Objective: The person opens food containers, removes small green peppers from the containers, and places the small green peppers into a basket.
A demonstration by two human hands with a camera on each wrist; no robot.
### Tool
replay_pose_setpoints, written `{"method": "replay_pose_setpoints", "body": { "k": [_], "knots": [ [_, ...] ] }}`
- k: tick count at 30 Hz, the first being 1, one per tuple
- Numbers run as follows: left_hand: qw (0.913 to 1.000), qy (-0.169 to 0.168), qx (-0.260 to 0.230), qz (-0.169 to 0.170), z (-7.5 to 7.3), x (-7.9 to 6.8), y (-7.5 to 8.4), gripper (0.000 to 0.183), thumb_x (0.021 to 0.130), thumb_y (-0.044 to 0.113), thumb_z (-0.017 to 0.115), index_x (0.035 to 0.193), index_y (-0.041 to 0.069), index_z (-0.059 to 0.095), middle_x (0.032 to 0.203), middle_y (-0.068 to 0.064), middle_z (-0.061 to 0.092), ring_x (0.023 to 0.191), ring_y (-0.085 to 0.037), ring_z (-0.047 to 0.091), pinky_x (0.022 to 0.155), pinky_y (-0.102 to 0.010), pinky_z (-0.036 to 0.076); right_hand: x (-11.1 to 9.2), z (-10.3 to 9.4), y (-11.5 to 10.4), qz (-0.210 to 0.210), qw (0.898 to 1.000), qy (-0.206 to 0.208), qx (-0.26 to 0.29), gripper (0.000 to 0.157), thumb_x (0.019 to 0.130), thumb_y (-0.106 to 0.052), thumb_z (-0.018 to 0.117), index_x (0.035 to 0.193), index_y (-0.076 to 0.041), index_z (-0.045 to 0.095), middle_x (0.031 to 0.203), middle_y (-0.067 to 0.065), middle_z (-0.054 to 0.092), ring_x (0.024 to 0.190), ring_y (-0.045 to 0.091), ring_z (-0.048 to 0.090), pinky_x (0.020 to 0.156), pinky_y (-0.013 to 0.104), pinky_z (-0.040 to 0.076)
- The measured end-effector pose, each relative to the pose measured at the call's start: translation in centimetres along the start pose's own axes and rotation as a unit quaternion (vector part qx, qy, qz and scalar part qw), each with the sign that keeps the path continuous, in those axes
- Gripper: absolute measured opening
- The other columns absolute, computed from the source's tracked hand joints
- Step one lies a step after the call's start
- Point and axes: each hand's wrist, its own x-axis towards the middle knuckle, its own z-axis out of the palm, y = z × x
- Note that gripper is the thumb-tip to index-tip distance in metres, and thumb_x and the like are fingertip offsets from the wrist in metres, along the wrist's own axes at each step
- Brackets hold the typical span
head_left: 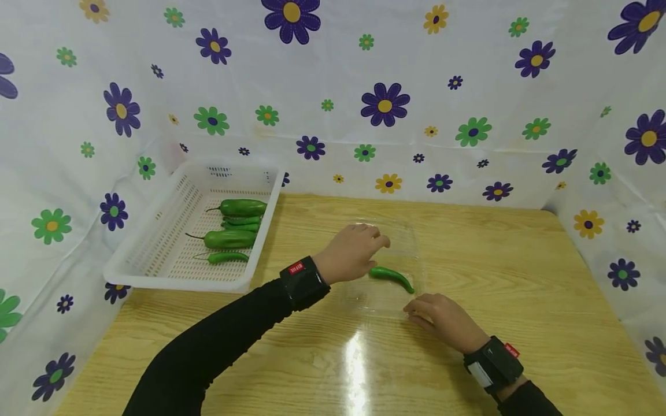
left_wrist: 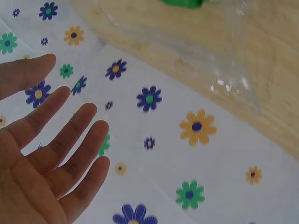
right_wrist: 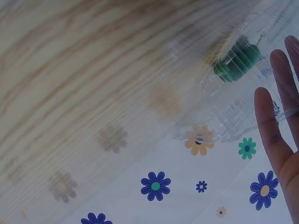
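Note:
A clear plastic container sits on the table with one green chili pepper in it. My left hand is above the container's left side, just beyond the chili's end; in the left wrist view the hand has spread fingers and holds nothing. At the container's near right corner is my right hand, its fingers beside the rim. The right wrist view shows that hand's fingers extended by the clear plastic, with the green pepper seen through it; contact cannot be told clearly.
To the left stands a white perforated basket with several green peppers of different sizes along its right side. A flower-print cloth rises behind and beside the wooden table.

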Motion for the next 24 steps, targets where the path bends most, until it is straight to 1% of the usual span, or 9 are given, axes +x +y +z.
{"method": "replay_pose_setpoints", "body": {
  "k": [3, 7, 9, 11, 13, 16, 21, 24],
  "knots": [
    [0.9996, -0.020, 0.010, 0.018, 1.6, 1.1, 0.9, 0.033, 0.087, 0.019, 0.067, 0.118, 0.016, 0.059, 0.109, -0.004, 0.063, 0.100, -0.020, 0.061, 0.086, -0.032, 0.051, -0.1, 0.0, 0.1, 0.002, 1.000, 0.002, -0.001, 0.016, 0.079, -0.007, 0.073, 0.094, -0.011, 0.070, 0.088, -0.001, 0.070, 0.078, 0.012, 0.065, 0.067, 0.026, 0.053],
    [0.9977, -0.050, 0.024, 0.038, 4.0, 2.6, 1.8, 0.029, 0.089, 0.013, 0.062, 0.117, 0.016, 0.059, 0.107, -0.002, 0.063, 0.095, -0.016, 0.062, 0.076, -0.026, 0.052, -0.1, 0.0, 0.3, 0.001, 1.000, 0.006, -0.003, 0.017, 0.078, -0.007, 0.073, 0.095, -0.011, 0.071, 0.089, -0.001, 0.070, 0.078, 0.012, 0.065, 0.067, 0.026, 0.053],
    [0.9965, -0.062, 0.032, 0.044, 5.1, 3.2, 2.1, 0.027, 0.090, 0.013, 0.059, 0.117, 0.016, 0.060, 0.107, -0.002, 0.063, 0.094, -0.015, 0.062, 0.075, -0.024, 0.052, -0.2, 0.0, 0.4, 0.000, 1.000, 0.007, -0.005, 0.018, 0.078, -0.007, 0.074, 0.095, -0.011, 0.071, 0.090, -0.001, 0.070, 0.077, 0.012, 0.065, 0.067, 0.025, 0.053],
    [0.9956, -0.074, 0.037, 0.044, 6.0, 3.6, 2.3, 0.026, 0.093, 0.014, 0.057, 0.118, 0.016, 0.060, 0.108, -0.002, 0.063, 0.096, -0.015, 0.062, 0.077, -0.025, 0.052, -0.3, 0.1, 0.4, -0.002, 1.000, 0.008, -0.007, 0.018, 0.078, -0.007, 0.074, 0.095, -0.011, 0.071, 0.090, -0.001, 0.070, 0.077, 0.012, 0.065, 0.067, 0.025, 0.053],
    [0.9948, -0.082, 0.041, 0.044, 6.6, 3.9, 2.5, 0.025, 0.094, 0.016, 0.056, 0.119, 0.016, 0.060, 0.109, -0.002, 0.063, 0.097, -0.016, 0.062, 0.079, -0.026, 0.052, -0.3, 0.1, 0.5, -0.003, 1.000, 0.008, -0.009, 0.018, 0.078, -0.008, 0.074, 0.095, -0.011, 0.071, 0.090, -0.001, 0.070, 0.078, 0.012, 0.065, 0.067, 0.025, 0.053],
    [0.9941, -0.093, 0.041, 0.039, 7.4, 4.0, 2.6, 0.026, 0.095, 0.019, 0.056, 0.120, 0.017, 0.059, 0.111, -0.003, 0.062, 0.099, -0.017, 0.061, 0.080, -0.028, 0.053, -0.3, 0.1, 0.4, -0.005, 1.000, 0.008, -0.009, 0.017, 0.078, -0.009, 0.074, 0.095, -0.011, 0.071, 0.090, -0.001, 0.071, 0.078, 0.012, 0.066, 0.068, 0.026, 0.053],
    [0.9941, -0.091, 0.046, 0.036, 8.9, 3.9, 2.1, 0.028, 0.095, 0.019, 0.055, 0.123, 0.017, 0.056, 0.112, -0.003, 0.061, 0.100, -0.017, 0.061, 0.079, -0.028, 0.053, -0.2, 0.0, 0.3, -0.007, 1.000, 0.010, -0.008, 0.017, 0.077, -0.009, 0.074, 0.094, -0.010, 0.071, 0.088, -0.001, 0.071, 0.077, 0.011, 0.066, 0.068, 0.026, 0.053],
    [0.9941, -0.092, 0.046, 0.035, 9.5, 3.7, 1.8, 0.028, 0.096, 0.020, 0.054, 0.124, 0.018, 0.056, 0.112, -0.002, 0.061, 0.100, -0.017, 0.061, 0.080, -0.028, 0.053, -0.2, 0.0, 0.3, -0.007, 1.000, 0.011, -0.007, 0.017, 0.077, -0.008, 0.074, 0.093, -0.010, 0.071, 0.088, -0.001, 0.071, 0.077, 0.011, 0.066, 0.068, 0.027, 0.054]
  ]
}}
